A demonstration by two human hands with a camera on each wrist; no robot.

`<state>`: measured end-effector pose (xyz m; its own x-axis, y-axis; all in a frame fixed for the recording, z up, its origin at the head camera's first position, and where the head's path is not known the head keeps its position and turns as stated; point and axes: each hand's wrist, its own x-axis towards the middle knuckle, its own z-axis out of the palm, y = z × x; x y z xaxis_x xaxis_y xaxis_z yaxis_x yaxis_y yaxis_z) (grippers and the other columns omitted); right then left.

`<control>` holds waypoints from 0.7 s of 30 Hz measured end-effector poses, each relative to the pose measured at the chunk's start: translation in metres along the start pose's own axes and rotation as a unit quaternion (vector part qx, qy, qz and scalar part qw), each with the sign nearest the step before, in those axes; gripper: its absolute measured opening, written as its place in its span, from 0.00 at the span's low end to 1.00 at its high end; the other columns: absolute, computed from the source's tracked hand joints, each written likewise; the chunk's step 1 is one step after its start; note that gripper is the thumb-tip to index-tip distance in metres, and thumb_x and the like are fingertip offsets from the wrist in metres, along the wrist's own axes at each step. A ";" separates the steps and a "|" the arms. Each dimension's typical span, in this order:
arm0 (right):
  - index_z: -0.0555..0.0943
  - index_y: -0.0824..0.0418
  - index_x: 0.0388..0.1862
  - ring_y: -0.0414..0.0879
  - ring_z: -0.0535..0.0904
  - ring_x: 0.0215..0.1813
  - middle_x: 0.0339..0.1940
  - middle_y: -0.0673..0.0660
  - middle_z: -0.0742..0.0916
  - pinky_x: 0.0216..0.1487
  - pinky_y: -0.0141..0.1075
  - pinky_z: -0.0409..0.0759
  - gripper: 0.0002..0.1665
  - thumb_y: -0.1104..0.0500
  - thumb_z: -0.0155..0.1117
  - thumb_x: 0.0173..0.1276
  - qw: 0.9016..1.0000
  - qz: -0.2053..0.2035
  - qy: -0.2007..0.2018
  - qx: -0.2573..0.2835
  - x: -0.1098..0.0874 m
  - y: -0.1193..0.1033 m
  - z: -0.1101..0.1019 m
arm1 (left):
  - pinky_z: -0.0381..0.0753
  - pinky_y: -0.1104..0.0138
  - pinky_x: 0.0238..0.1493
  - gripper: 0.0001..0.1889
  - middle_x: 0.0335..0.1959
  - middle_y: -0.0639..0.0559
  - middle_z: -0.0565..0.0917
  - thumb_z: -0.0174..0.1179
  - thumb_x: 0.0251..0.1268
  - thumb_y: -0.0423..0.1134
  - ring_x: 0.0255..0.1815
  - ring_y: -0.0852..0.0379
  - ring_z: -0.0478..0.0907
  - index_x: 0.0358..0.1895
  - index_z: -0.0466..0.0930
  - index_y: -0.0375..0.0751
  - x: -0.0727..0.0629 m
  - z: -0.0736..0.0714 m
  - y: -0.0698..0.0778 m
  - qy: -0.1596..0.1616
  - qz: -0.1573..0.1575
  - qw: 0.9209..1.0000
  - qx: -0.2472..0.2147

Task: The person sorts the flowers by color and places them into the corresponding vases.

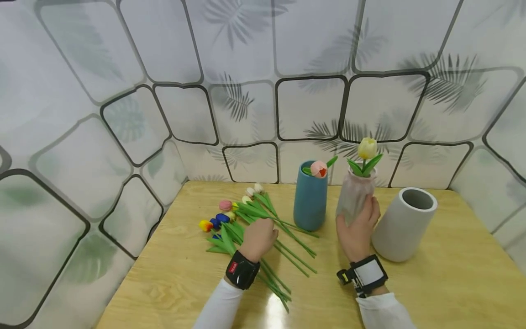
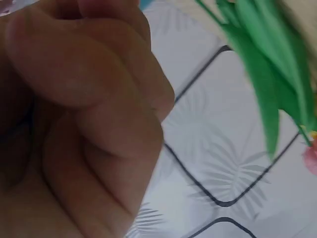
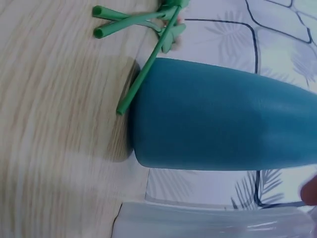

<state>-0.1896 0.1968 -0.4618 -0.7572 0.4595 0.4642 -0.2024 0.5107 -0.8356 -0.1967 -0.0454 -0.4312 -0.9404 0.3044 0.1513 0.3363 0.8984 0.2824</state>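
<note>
My right hand (image 1: 359,226) grips the pale pink ribbed vase (image 1: 355,194), thumb at its left side and fingers round its right. A yellow-white tulip (image 1: 367,150) with green leaves stands up out of that vase. In the right wrist view the pink vase (image 3: 218,223) shows along the bottom edge. My left hand (image 1: 260,237) is over the stems of the artificial tulips (image 1: 255,210) lying on the table. Its fingers (image 2: 99,94) are curled in, with nothing visible between them in the left wrist view. Green leaves (image 2: 270,64) show beside that hand.
A blue vase (image 1: 310,201) with a pink tulip (image 1: 318,169) leaning at its rim stands left of the pink vase. A wider white vase (image 1: 404,224) stands close to the right hand. Patterned cloth (image 1: 246,109) hangs behind the wooden table (image 1: 164,278) and at its sides.
</note>
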 end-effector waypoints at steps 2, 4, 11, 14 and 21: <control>0.60 0.67 0.73 0.65 0.56 0.71 0.71 0.71 0.59 0.67 0.62 0.60 0.41 0.69 0.62 0.60 0.999 -0.019 0.025 0.008 -0.003 -0.003 0.002 | 0.57 0.69 0.12 0.25 0.11 0.56 0.61 0.62 0.67 0.36 0.11 0.61 0.58 0.12 0.60 0.47 -0.001 0.005 -0.007 -0.011 -0.015 1.000 -0.002; 0.67 0.69 0.64 0.65 0.60 0.66 0.63 0.72 0.66 0.64 0.58 0.62 0.32 0.71 0.62 0.60 0.998 -0.053 0.043 0.015 -0.005 -0.004 0.003 | 0.57 0.68 0.13 0.26 0.11 0.56 0.62 0.62 0.68 0.38 0.11 0.60 0.58 0.11 0.60 0.47 -0.001 0.011 -0.013 -0.029 -0.030 0.999 -0.011; 0.81 0.72 0.44 0.58 0.77 0.44 0.42 0.67 0.82 0.42 0.32 0.72 0.13 0.77 0.58 0.60 0.988 -0.147 0.019 0.039 -0.007 0.001 0.014 | 0.55 0.69 0.14 0.29 0.09 0.58 0.57 0.59 0.72 0.43 0.10 0.62 0.56 0.10 0.58 0.49 0.003 0.027 -0.023 -0.082 -0.045 0.993 -0.069; 0.82 0.71 0.43 0.54 0.79 0.38 0.39 0.65 0.84 0.37 0.22 0.71 0.11 0.74 0.59 0.63 0.989 -0.138 -0.009 0.043 -0.007 -0.002 0.020 | 0.56 0.69 0.14 0.26 0.10 0.57 0.58 0.59 0.71 0.41 0.10 0.61 0.57 0.12 0.65 0.44 0.006 0.026 -0.023 -0.089 -0.042 0.992 -0.073; 0.83 0.70 0.42 0.49 0.79 0.32 0.38 0.62 0.86 0.33 0.22 0.72 0.08 0.72 0.59 0.67 0.991 -0.103 -0.067 0.057 -0.006 -0.011 0.027 | 0.59 0.69 0.15 0.20 0.14 0.51 0.70 0.51 0.77 0.35 0.11 0.60 0.63 0.66 0.66 0.28 0.027 0.032 -0.019 -0.094 -0.047 0.982 -0.159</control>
<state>-0.1998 0.1685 -0.4636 -0.7675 0.2492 0.5907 -0.4234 0.4949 -0.7588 -0.2297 -0.0440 -0.4633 -0.9508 0.3040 -0.0589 0.2173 0.7905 0.5726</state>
